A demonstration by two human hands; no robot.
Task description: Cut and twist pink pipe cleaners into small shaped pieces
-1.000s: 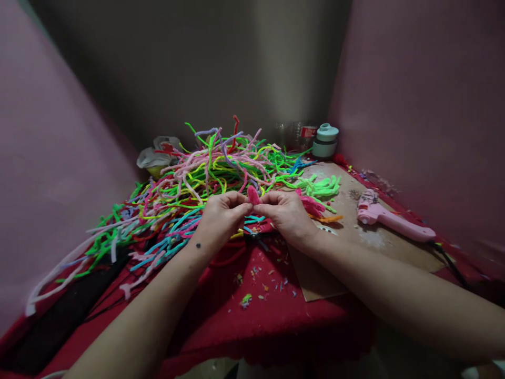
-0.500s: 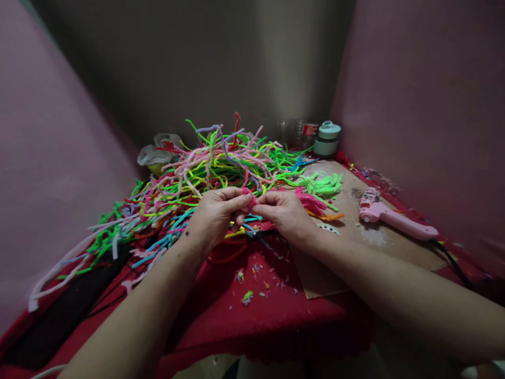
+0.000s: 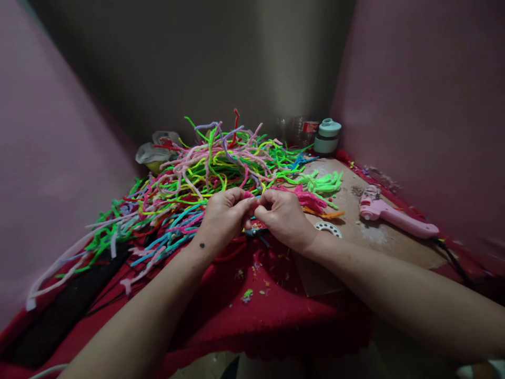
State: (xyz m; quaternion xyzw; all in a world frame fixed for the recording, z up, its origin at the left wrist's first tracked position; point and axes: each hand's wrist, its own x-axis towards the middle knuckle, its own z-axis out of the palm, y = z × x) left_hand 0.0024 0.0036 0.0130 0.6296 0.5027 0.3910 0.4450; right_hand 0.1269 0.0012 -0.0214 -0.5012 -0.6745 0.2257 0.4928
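Observation:
Close together over the front of the table, my left hand [image 3: 225, 213] and my right hand [image 3: 284, 217] meet at the fingertips. Both are closed in a pinch on a small piece of hot-pink pipe cleaner [image 3: 248, 195], mostly covered by the fingers. Behind them spreads a big tangled heap of pipe cleaners [image 3: 221, 158] in green, pink, yellow and blue. A hot-pink bundle of pipe cleaners [image 3: 310, 200] lies just past my right hand. Below the hands, scissors [image 3: 255, 231] with red handles are partly hidden.
A pink glue gun [image 3: 398, 216] rests on a cardboard sheet [image 3: 379, 250] at the right, near a white ring with holes [image 3: 328, 228]. Bright green pipe cleaners [image 3: 321, 182] and a teal-lidded bottle [image 3: 327, 137] stand farther back. Fuzz scraps dot the red cloth [image 3: 236, 326].
My hands have drawn closer together and their fingers have curled in more, so less of the pink piece shows. The left wrist has shifted slightly right.

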